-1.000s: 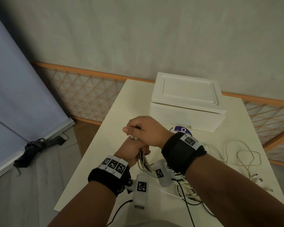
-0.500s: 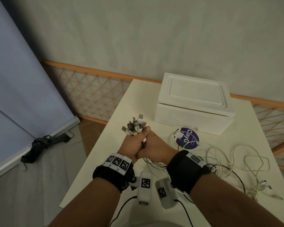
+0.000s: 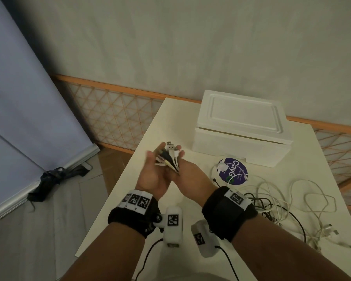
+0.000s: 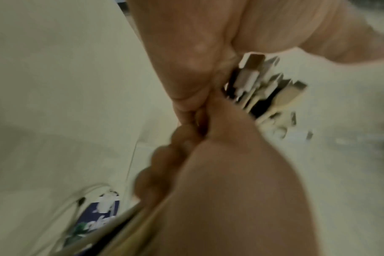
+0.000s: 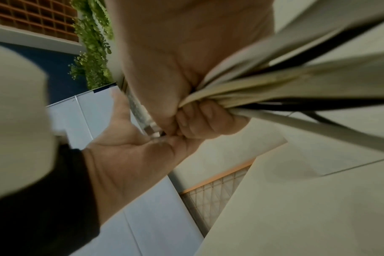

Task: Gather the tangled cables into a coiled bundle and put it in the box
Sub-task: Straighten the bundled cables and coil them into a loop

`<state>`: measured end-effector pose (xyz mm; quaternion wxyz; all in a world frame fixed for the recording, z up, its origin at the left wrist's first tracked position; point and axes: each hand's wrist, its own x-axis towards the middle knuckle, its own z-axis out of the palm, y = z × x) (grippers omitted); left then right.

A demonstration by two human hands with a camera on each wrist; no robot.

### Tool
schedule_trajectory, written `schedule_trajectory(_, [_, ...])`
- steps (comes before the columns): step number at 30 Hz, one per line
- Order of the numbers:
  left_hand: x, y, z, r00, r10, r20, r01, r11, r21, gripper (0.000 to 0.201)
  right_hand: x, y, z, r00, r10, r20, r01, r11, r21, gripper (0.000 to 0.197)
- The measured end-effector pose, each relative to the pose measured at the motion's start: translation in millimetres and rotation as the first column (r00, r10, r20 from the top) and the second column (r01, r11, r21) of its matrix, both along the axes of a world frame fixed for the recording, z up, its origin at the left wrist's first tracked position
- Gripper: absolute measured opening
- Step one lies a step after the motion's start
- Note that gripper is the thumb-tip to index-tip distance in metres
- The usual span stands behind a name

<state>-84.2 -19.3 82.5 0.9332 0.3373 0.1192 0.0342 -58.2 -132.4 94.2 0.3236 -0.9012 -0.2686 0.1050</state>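
My right hand [image 3: 187, 176] grips a bundle of white and black cables [image 3: 170, 159] just below their plug ends, with its fingers [image 5: 205, 119] curled round the strands. The USB plugs [image 4: 263, 86] fan out above the fist. My left hand [image 3: 157, 167] lies flat beside the plugs, palm [image 5: 129, 155] turned toward them and fingers straight. The rest of the cables trail down to a loose tangle [image 3: 276, 201] on the table at my right. The white box [image 3: 241, 118] stands at the back of the table with its lid on.
A round purple sticker [image 3: 234, 169] lies on the cream table [image 3: 160, 122] in front of the box. The table's left edge drops to the floor, where a dark cloth [image 3: 55, 177] lies by a grey panel. An orange lattice rail [image 3: 114, 118] runs behind.
My left hand, which was wrapped round the bundle under the plugs, has let go and flattened out. The right hand now holds the bundle alone, slightly higher and farther forward.
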Motion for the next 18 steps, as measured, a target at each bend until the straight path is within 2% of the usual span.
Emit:
schedule_trajectory(2, [4,11,4,0.997,0.077,-0.03,-0.079,0.994,-0.08,0.08,-6,-1,-1,0.999,0.03,0.044,-0.026,0.995,-0.092,0.034])
schedule_trajectory(3, [5,15,6,0.996,0.089,-0.028,-0.09,0.995,-0.05,0.071,-10,-1,-2,0.997,0.052,0.058,-0.043,0.988,-0.145,0.031])
schedule_trajectory(6, [8,15,9,0.998,0.053,-0.02,-0.048,0.981,0.188,0.036,-13,-1,0,0.998,0.032,0.057,-0.019,0.976,-0.218,0.023])
schedule_trajectory(8, [7,8,9,0.998,0.061,-0.027,-0.049,0.941,0.335,0.028,-12,0,5,1.0,0.016,0.009,-0.014,0.973,-0.232,0.017])
schedule_trajectory(10, [5,2,11,0.998,0.069,-0.015,-0.057,0.913,0.405,0.016,-11,0,8,0.995,0.01,-0.095,-0.025,0.985,-0.169,0.012])
schedule_trajectory(12, [4,-1,10,0.997,0.08,0.011,-0.076,0.884,0.46,0.026,-11,1,10,0.969,-0.013,-0.246,0.009,1.0,-0.016,0.01])
schedule_trajectory(14, [3,-4,12,0.997,0.071,0.029,-0.076,0.863,0.5,0.034,-11,2,10,0.969,-0.039,-0.244,0.049,0.998,0.036,0.012])
schedule_trajectory(18, [3,-5,13,1.0,0.008,0.008,-0.011,0.874,0.485,0.031,-10,5,8,0.999,-0.019,-0.041,0.011,0.985,-0.171,0.013])
